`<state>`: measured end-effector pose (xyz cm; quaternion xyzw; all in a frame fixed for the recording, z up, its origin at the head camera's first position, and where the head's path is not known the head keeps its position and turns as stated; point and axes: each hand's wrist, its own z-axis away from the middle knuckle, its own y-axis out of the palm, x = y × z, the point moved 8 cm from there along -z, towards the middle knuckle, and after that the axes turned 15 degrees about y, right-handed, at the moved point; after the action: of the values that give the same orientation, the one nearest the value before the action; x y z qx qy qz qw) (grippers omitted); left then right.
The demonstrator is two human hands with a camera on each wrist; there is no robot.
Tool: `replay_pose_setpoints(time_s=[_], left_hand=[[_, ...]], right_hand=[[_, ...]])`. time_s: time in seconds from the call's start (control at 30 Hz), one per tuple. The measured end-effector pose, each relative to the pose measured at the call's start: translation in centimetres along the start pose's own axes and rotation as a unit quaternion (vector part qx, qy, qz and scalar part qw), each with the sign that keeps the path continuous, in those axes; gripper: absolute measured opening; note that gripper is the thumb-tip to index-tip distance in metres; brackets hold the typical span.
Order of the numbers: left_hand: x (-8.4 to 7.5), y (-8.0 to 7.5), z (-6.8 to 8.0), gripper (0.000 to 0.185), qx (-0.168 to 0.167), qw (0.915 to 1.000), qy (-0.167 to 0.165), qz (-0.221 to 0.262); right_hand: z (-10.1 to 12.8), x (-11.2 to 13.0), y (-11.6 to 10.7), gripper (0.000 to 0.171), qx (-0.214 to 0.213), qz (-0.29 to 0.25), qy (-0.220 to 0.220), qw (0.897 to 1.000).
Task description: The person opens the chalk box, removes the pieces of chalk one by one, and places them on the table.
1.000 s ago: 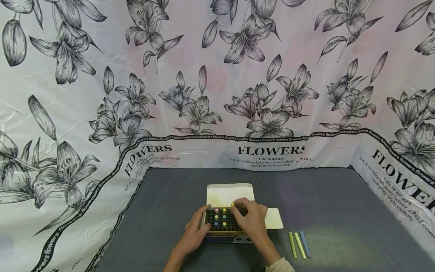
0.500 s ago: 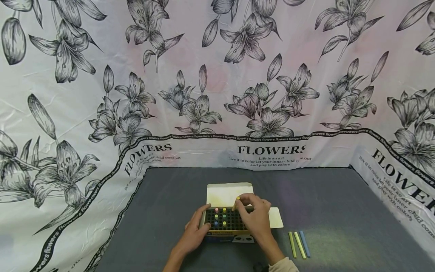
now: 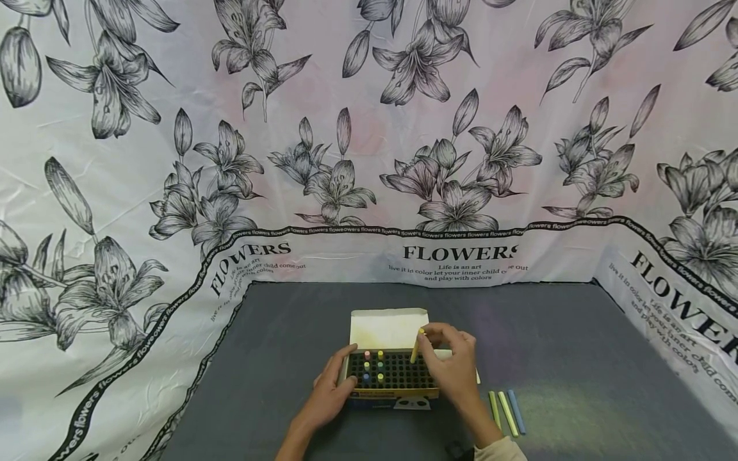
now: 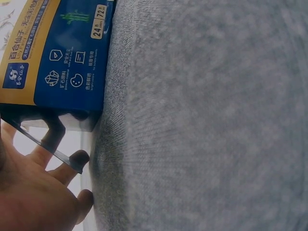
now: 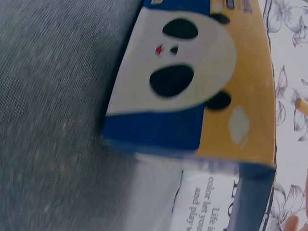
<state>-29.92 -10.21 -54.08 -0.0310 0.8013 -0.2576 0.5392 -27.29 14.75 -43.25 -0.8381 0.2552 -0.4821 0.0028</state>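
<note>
The chalk box stands with its lid flap raised, showing a black holder full of holes. Several coloured chalks stick up from holes on its left side. My left hand grips the box's left end, thumb at the front corner; the left wrist view shows the box's blue and yellow face and the hand beside its end. Between thumb and fingertips, my right hand pinches a yellow chalk, tilted over the holder's back right part. In the right wrist view, the panda-printed box hides most of that hand.
Two yellow-green chalks and a blue chalk lie on the grey table right of the box. A white side flap juts out behind my right hand. Flower-printed cloth surrounds the table's back and sides.
My right hand has moved right along the holder with the yellow chalk, which now shows more of its length. My left hand has stayed on the box.
</note>
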Motion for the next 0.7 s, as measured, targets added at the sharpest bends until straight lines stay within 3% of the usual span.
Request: replay_pose_setpoints(time_s=[0.33, 0.7], left_hand=[[0.1, -0.1, 0.0, 0.061, -0.004, 0.9999, -0.009, 0.011], [-0.1, 0.0, 0.1, 0.063, -0.005, 0.9998, -0.005, 0.021]], right_hand=[[-0.2, -0.8, -2.2, 0.021, 0.004, 0.002, -0.022, 1.000], [-0.1, -2.4, -5.2, 0.023, -0.026, 0.013, -0.027, 0.999]])
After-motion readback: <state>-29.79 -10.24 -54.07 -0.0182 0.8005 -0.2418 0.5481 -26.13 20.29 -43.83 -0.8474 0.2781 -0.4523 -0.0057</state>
